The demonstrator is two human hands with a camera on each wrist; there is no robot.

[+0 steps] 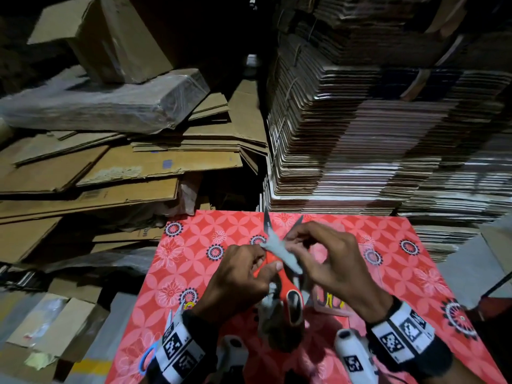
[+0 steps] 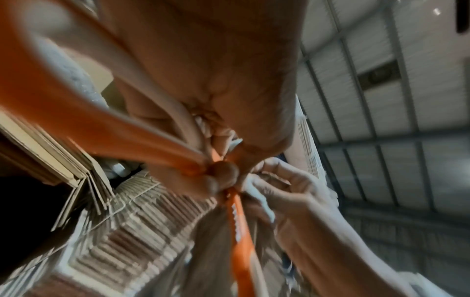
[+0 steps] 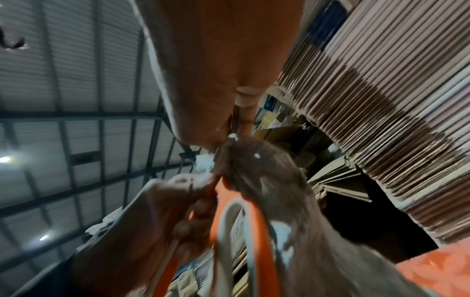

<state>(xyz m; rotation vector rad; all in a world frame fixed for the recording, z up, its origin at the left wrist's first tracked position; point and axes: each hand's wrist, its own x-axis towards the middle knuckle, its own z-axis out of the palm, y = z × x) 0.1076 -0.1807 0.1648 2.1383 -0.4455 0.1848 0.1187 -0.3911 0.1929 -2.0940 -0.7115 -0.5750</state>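
One red scissors in left hand, white cloth in right hand.

Scissors between the left hand and right hand at lower centre, above the table; cardboard sheets piled at left, bundled stacks behind at upper right

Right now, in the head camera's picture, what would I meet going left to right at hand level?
Flattened cardboard sheets → left hand → white wad on the red scissors → right hand.
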